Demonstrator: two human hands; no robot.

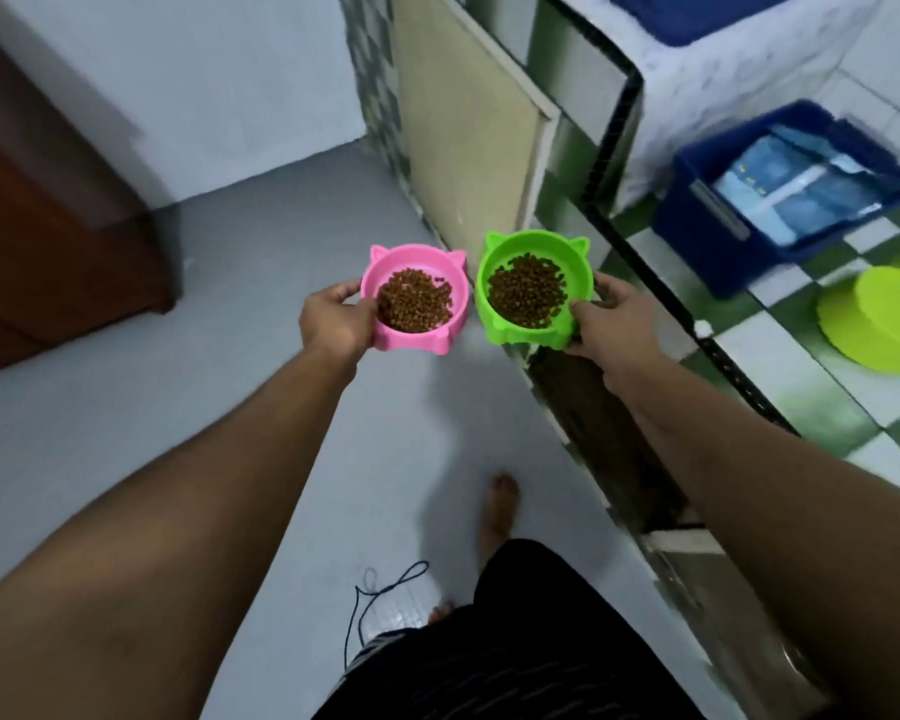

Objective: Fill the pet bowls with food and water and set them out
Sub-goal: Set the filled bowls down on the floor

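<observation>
Side by side, pink bowl and green bowl, both kibble-filled.

You have nothing legible to read here. The pale blue packaging lying in the dark blue bin on the tiled surface shows a few small yellowish marks near its upper left, but they are too blurred to make out as letters or numbers. Neither the pink bowl nor the green bowl carries any print, label or brand that you can see.
</observation>
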